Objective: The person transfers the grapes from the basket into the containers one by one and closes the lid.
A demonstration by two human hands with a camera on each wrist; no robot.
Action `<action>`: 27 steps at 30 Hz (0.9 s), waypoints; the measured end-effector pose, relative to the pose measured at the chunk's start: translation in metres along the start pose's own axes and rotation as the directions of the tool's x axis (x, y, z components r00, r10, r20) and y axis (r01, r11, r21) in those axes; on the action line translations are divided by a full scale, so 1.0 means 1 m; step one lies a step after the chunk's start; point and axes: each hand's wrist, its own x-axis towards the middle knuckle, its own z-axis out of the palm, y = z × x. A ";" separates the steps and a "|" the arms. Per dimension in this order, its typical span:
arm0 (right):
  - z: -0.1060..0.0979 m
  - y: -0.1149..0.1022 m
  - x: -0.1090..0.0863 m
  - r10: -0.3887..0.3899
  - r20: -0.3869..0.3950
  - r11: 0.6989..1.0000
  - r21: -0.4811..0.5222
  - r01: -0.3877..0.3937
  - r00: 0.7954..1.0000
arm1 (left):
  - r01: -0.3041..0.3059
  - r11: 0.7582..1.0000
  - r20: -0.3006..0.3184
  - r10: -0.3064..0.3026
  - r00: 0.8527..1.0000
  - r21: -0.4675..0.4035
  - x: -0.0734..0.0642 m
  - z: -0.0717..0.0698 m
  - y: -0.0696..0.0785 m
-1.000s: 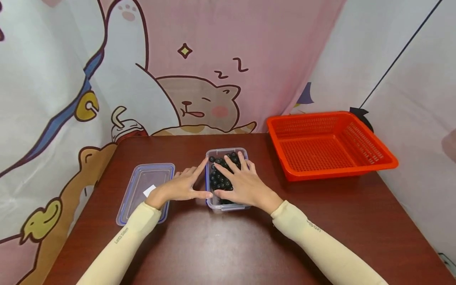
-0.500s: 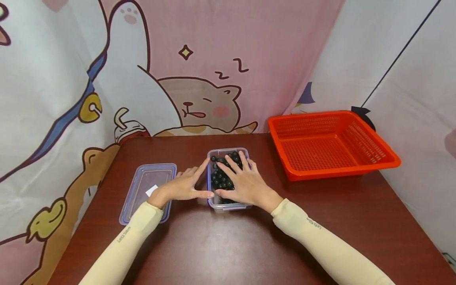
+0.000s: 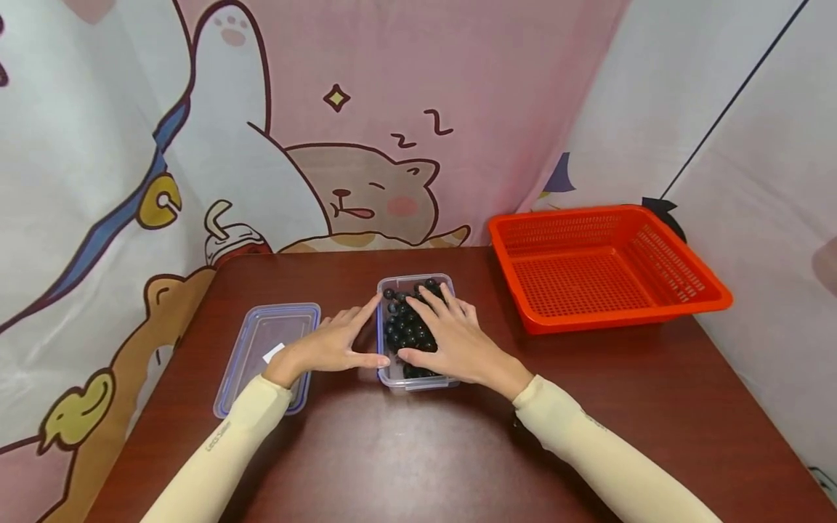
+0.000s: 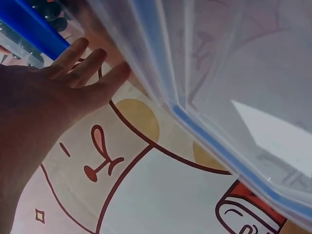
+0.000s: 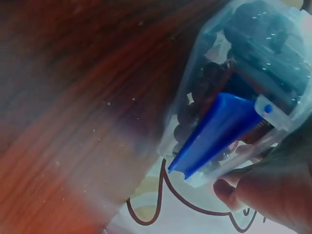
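Note:
A clear plastic box (image 3: 428,386) holds several dark, glossy round balls (image 3: 400,333) that look like grapes. Along its left wall lies my left hand (image 3: 330,345), thumb and index finger spread at the rim; the left wrist view shows this hand (image 4: 53,92) with fingers extended near a blue clip (image 4: 34,29). My right hand (image 3: 464,347) reaches over the box, its fingers spread on top of the balls and covering the right part of them. In the right wrist view, part of that hand (image 5: 273,190) is beside the box's blue clip (image 5: 214,134).
Left of the box lies its clear lid (image 3: 261,330) with a blue seal and a white label (image 3: 273,353), partly under my left wrist. A red perforated basket (image 3: 615,319) stands at the back right of the brown table (image 3: 405,457). A printed curtain hangs behind.
My right hand has shifted slightly right and toward me over the balls, and more of them show at the box's near left. My left hand stays at the rim.

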 end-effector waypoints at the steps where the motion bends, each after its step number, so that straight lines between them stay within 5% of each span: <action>1: -0.001 0.000 -0.002 0.006 -0.006 1.000 0.014 -0.006 1.000 | -0.004 1.000 -0.005 0.004 1.000 0.004 -0.001 -0.001 0.001; 16: -0.002 -0.007 -0.015 0.065 -0.154 0.983 0.181 -0.037 0.986 | 0.004 1.000 -0.158 -0.007 0.987 -0.018 -0.024 -0.008 0.001; 22: 0.001 -0.019 -0.016 0.099 -0.212 0.963 0.267 -0.040 0.972 | -0.028 0.999 -0.224 0.036 0.974 0.039 -0.042 -0.016 -0.005; 27: 0.002 -0.029 -0.015 0.110 -0.237 0.952 0.303 -0.034 0.965 | 0.011 0.996 -0.270 0.014 0.963 0.092 -0.056 -0.026 -0.014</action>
